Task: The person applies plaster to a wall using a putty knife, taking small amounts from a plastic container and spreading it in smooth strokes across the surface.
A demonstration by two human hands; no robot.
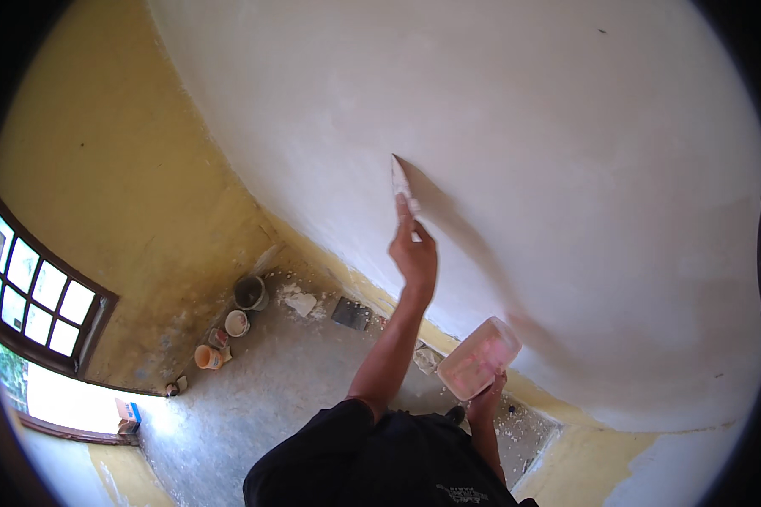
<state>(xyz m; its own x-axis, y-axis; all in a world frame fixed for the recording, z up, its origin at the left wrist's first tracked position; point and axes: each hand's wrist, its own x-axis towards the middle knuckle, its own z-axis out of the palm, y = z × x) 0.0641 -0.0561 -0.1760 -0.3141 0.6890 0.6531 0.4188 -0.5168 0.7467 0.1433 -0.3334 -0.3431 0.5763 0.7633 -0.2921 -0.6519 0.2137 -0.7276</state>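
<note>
My left hand [414, 258] is raised in front of the wall and closed round the handle of a putty knife [400, 179]. The knife's pale blade points up against the whitish wall [566, 160], and a long shadow falls beside it. Lower and to the right, my right hand [487, 397] grips the near end of a translucent rectangular plastic tub [473, 365]. Pinkish-white smears show inside the tub, which is tilted so its inside faces me. Part of my right hand's fingers is hidden under the tub.
A yellow wall [118, 169] meets the white one at a corner. On the grey floor [254, 422] stand a dark bucket [250, 293], a white bucket [237, 323] and an orange container [208, 357]. A dark square slab [351, 313] lies near the wall; a paned window [38, 291] is at left.
</note>
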